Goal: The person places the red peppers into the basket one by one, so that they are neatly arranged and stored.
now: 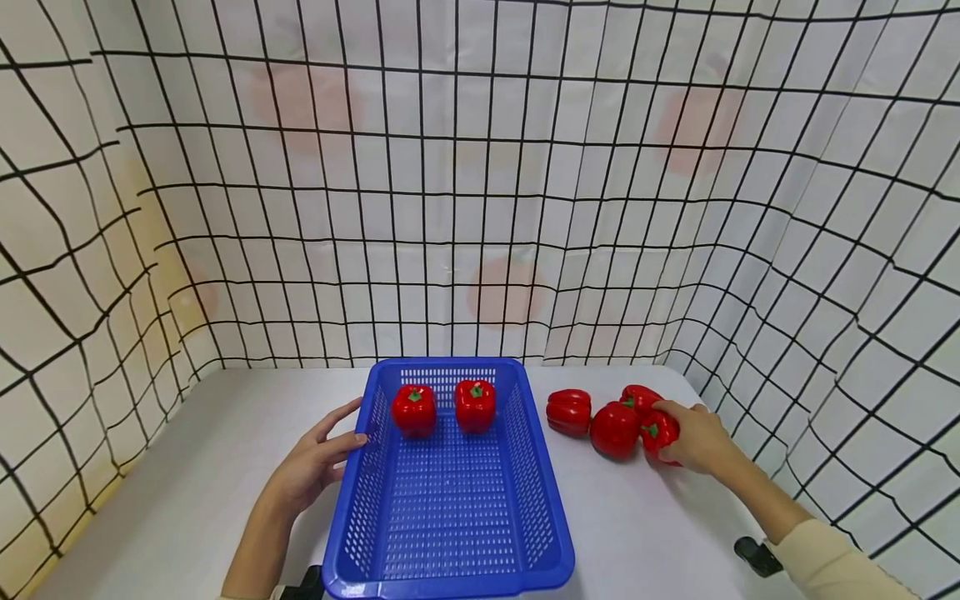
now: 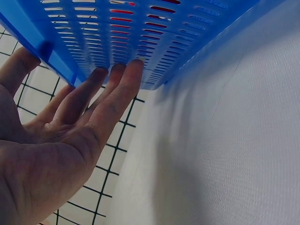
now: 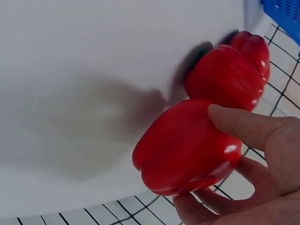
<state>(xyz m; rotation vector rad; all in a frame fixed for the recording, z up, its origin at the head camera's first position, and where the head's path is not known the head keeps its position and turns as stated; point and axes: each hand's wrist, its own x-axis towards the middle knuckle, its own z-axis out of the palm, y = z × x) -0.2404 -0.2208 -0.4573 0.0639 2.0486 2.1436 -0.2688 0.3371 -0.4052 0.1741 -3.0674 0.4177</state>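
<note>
On the left, the left hand (image 1: 311, 467) is touching the left side of the blue basket (image 1: 453, 508) with fingers spreading loosely and only slightly bending. Near the basket's far end, two upright peppers (image 1: 414, 410) are standing side by side, well apart from the right hand (image 1: 701, 437), their green stems pointing up. Right of the basket, on the white table (image 1: 600, 517), a ridged pepper (image 1: 568, 412) is lying on its side; next come a rounder pepper (image 1: 613, 431) and, behind it, a partly hidden pepper (image 1: 637, 395). Farthest right, the right hand is pinching the end pepper (image 1: 658, 430) between thumb and fingers, just beside those neighbours; whether its underside is touching the table I cannot tell. This pepper is shining deep red, its lobes bulging smoothly, its green stem facing left in the head view
</note>
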